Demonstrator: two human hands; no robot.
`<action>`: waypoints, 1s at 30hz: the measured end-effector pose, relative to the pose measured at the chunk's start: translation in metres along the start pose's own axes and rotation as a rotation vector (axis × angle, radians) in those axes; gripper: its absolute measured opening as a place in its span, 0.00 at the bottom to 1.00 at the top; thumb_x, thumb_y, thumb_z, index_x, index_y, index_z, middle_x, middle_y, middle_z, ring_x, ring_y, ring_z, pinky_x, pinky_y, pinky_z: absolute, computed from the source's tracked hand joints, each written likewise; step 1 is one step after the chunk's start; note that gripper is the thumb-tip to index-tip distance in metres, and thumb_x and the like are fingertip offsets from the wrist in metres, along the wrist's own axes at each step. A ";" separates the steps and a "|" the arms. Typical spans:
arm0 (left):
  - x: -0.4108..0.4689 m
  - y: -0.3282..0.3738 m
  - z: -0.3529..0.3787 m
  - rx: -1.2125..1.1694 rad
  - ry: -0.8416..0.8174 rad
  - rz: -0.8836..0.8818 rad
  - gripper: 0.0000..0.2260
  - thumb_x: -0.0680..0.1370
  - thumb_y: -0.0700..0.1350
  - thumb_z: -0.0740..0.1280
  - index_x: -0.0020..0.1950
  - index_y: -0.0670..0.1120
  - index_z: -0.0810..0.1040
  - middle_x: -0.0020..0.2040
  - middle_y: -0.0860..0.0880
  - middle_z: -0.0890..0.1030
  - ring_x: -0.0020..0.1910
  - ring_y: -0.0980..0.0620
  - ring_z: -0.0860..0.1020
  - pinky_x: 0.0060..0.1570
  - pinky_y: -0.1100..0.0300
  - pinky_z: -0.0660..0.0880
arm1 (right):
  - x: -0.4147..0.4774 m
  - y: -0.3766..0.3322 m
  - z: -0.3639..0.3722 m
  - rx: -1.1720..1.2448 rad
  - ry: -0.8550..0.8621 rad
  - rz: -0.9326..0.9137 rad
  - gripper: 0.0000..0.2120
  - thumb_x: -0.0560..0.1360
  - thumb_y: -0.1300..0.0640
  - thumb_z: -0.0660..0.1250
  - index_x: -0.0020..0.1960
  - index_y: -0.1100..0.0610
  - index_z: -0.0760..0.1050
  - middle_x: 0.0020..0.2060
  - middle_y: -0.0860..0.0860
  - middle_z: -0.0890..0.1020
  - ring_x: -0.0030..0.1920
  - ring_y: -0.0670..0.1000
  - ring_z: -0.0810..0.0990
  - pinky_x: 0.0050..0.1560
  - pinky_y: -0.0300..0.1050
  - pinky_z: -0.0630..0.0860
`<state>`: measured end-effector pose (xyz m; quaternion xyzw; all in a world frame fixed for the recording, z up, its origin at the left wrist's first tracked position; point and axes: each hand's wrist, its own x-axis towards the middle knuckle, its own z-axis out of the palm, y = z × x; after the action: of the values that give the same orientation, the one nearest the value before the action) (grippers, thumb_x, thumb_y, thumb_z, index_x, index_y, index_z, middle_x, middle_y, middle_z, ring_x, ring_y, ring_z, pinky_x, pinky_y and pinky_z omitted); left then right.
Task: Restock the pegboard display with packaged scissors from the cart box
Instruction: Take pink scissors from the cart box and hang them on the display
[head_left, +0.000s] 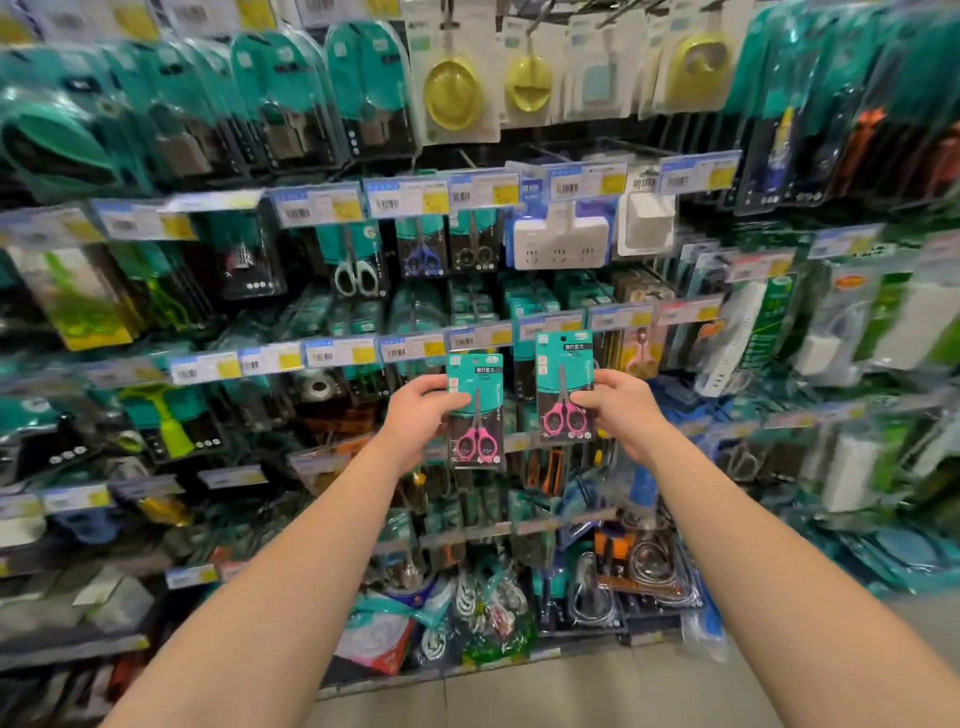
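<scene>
Hands hold pink scissors packs upright before the pegboard (649, 156): left grip (421, 415) pinching one pack (475, 410), right grip (618, 405) the other (565, 387)

Both scissors packs (474, 410) (565, 387) are teal over black, with pink-handled scissors (476, 444) just below the fingers (452, 400).

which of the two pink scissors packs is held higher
The pack in the right hand, pink scissors pack; its top sits above the left hand's pack.
</scene>
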<state>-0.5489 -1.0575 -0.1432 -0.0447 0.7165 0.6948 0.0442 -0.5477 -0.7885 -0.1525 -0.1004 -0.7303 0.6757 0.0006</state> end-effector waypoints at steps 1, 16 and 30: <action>0.001 0.000 -0.002 -0.006 0.002 -0.001 0.10 0.78 0.35 0.73 0.56 0.47 0.80 0.53 0.46 0.87 0.42 0.56 0.86 0.32 0.66 0.78 | 0.005 0.000 0.004 -0.013 -0.012 -0.004 0.11 0.76 0.65 0.71 0.52 0.50 0.82 0.51 0.50 0.89 0.54 0.57 0.87 0.57 0.60 0.83; 0.030 0.043 -0.078 -0.035 0.044 0.046 0.15 0.78 0.40 0.74 0.63 0.47 0.78 0.54 0.48 0.88 0.47 0.51 0.87 0.45 0.57 0.78 | 0.058 -0.080 0.087 0.008 -0.210 -0.171 0.14 0.77 0.66 0.69 0.60 0.54 0.81 0.53 0.52 0.88 0.57 0.58 0.86 0.64 0.62 0.78; 0.033 0.072 -0.104 -0.063 0.139 0.142 0.11 0.78 0.39 0.74 0.57 0.49 0.80 0.51 0.50 0.88 0.48 0.50 0.87 0.49 0.53 0.80 | 0.088 -0.119 0.139 0.039 -0.258 -0.174 0.12 0.77 0.68 0.71 0.57 0.55 0.81 0.49 0.54 0.89 0.51 0.56 0.88 0.58 0.58 0.83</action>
<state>-0.5913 -1.1598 -0.0726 -0.0432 0.6970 0.7135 -0.0566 -0.6706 -0.9206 -0.0591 0.0508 -0.7172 0.6943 -0.0327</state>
